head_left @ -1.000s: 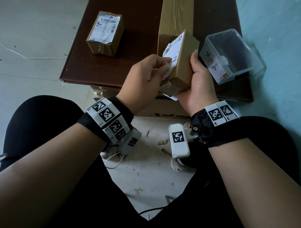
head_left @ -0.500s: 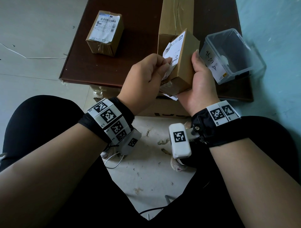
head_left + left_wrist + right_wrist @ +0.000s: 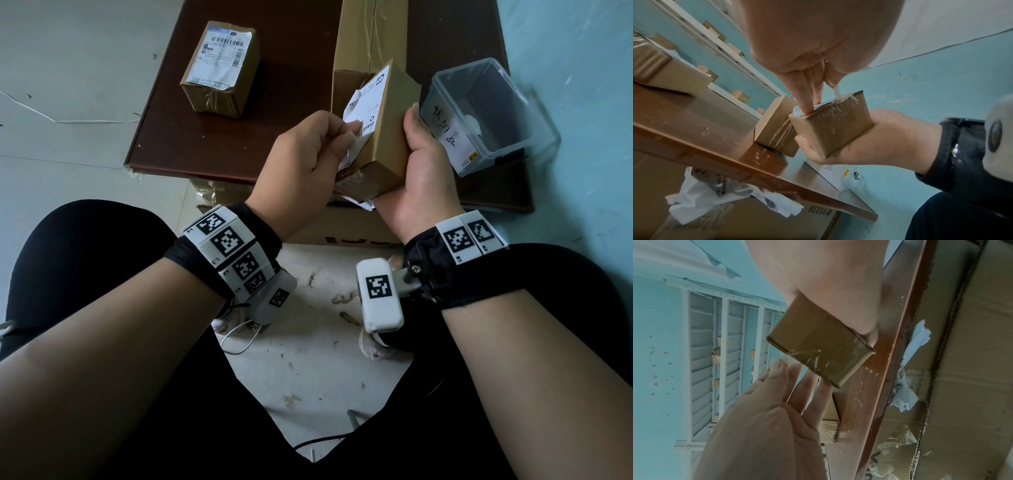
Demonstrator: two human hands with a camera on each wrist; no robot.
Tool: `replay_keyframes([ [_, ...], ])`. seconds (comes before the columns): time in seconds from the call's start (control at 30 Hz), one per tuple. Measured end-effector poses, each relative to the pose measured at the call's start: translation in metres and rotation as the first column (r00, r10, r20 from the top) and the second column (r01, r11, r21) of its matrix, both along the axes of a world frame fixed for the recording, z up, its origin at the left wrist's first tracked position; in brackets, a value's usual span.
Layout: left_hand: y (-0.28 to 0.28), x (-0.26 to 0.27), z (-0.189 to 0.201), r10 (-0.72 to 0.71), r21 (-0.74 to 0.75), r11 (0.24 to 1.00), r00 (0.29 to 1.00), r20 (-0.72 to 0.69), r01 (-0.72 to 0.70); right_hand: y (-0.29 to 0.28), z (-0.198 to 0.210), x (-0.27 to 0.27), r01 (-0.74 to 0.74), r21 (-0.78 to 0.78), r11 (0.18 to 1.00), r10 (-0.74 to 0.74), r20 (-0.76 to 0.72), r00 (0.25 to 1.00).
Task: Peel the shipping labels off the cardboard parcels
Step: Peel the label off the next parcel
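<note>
Two hands work: the right hand (image 3: pixel 419 171) wraps the small brown cardboard box (image 3: pixel 387 137); the left hand (image 3: pixel 308 154) pinches its thin white paper label (image 3: pixel 366 106), which may tear.

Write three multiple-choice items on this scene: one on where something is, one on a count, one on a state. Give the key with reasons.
1. Where is the clear plastic bin?
A. on the floor
B. at the right edge of the dark brown table
C. on the person's lap

2. How many small cardboard parcels with a white label show in the head view?
A. two
B. four
C. none

3. The white shipping label on the held small cardboard parcel is:
A. fully stuck down
B. fully removed
C. partly peeled

Key: B, the bin sits at the table's right edge; A, one in the right hand, one taped parcel resting on the table; C, the left hand pinches its lifted, crumpled edge.
</note>
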State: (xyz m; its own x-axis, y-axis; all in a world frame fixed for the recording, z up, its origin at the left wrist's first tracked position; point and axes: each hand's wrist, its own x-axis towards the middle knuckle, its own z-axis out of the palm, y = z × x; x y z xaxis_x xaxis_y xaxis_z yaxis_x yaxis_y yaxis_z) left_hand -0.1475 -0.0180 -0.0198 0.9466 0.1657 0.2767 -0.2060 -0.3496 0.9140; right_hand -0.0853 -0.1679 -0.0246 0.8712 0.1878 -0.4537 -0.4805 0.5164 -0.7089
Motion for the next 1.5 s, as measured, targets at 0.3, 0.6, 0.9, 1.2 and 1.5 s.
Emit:
replay_keyframes([
  [0.3,-0.0006,-0.0008,0.0012,0.009,0.011,1.0,1.0,-0.014,-0.009,-0.0003,0.0018,-0.0005,0.001,-0.015,1.0,-0.001,-0.011,1.0],
  [0.6,0.0021,0.0008,0.0026,0.011,0.033,0.999,1.0,-0.02,-0.01,-0.0006,0.0013,-0.0006,-0.011,-0.02,1.0,0.011,-0.007,1.0],
  [0.9,0.0019,0.0013,0.0035,0.012,0.062,0.998,1.0,-0.013,-0.011,-0.0013,0.0008,-0.001,-0.014,-0.041,0.999,0.014,-0.009,1.0],
  [1.2,0.0028,0.0015,0.0029,0.002,0.035,0.999,1.0,-0.024,-0.001,-0.0011,0.0019,-0.003,-0.001,-0.048,0.999,0.001,-0.005,1.0],
  [1.5,0.0029,0.0027,0.0024,0.007,0.034,0.999,0.999,-0.036,-0.005,-0.0015,0.0079,-0.0055,0.001,-0.041,0.999,-0.001,-0.009,1.0],
])
